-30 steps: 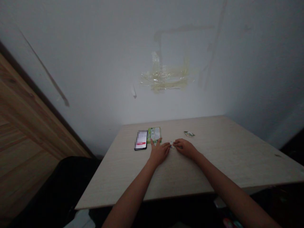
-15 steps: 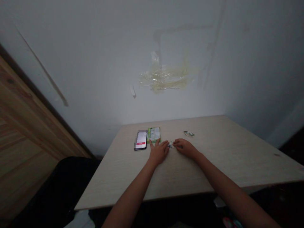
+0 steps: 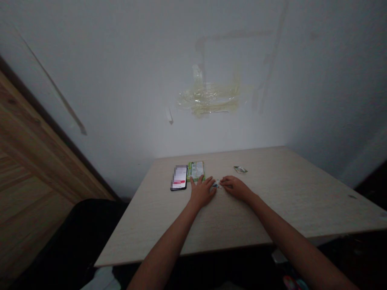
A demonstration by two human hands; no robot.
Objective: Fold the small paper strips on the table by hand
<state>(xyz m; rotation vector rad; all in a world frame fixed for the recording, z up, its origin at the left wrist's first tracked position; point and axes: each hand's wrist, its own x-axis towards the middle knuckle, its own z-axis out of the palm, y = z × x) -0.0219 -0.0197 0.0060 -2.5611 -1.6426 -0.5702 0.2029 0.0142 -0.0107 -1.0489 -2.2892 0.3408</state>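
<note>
My left hand [image 3: 203, 194] lies on the table with its fingers spread, its fingertips beside a small white piece with a blue patch [image 3: 217, 184]. From the other side, my right hand [image 3: 235, 187] has its thumb and fingertips pinched together at the right edge of this piece. The piece is too small and dim to tell its kind, and the fingers partly cover it. A flat green-and-white printed packet [image 3: 196, 170] sits just beyond my left fingertips. Left of it rests a phone [image 3: 180, 179] with its screen lit.
A small crumpled green-and-white wrapper [image 3: 240, 169] lies beyond my right hand. The pale wooden table [image 3: 260, 161] meets a white wall [image 3: 127, 80] bearing strips of clear tape [image 3: 208, 100]. Wooden boards [image 3: 27, 169] and a dark chair-like shape [image 3: 81, 225] stand at the left.
My left fingers have spread slightly and its thumb side has shifted a little to the right. My right hand stays nearly still at the small piece.
</note>
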